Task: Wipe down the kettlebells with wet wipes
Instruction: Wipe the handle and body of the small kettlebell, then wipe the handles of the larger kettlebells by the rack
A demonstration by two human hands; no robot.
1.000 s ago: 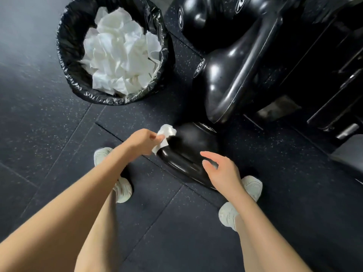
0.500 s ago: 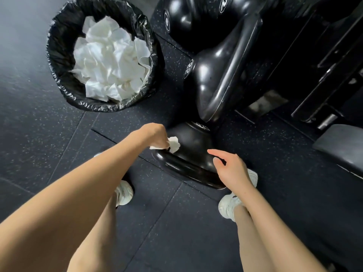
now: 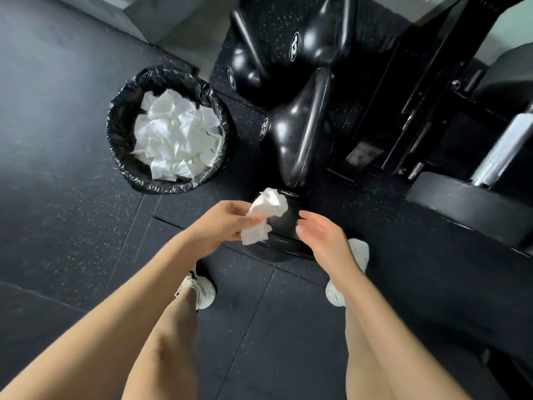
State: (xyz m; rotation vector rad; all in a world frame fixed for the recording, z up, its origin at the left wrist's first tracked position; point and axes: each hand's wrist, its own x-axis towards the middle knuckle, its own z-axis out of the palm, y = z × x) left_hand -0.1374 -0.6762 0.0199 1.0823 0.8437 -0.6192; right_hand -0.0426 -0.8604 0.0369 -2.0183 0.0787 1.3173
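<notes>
A row of glossy black kettlebells runs away from me on the rubber floor. The nearest kettlebell [image 3: 284, 226] stands between my feet, mostly hidden behind my hands. A bigger kettlebell [image 3: 294, 134] stands just beyond it, and two more kettlebells [image 3: 320, 39] stand farther back. My left hand [image 3: 222, 226] is shut on a crumpled white wet wipe [image 3: 266, 215], held above the nearest kettlebell and off its surface. To the right of that kettlebell, my right hand [image 3: 323, 235] hovers open with fingers spread and nothing in it.
A bin lined with a black bag [image 3: 121, 131] stands to the left of the kettlebells, heaped with used white wipes [image 3: 176, 134]. Black gym equipment frames [image 3: 432, 90] and a dark padded base [image 3: 467, 209] stand on the right. My white shoes [image 3: 357, 252] flank the nearest kettlebell.
My left hand has lifted the wipe off the nearest kettlebell. My right hand has come off the kettlebell and opened. The camera has risen, so the bin and kettlebells look farther off.
</notes>
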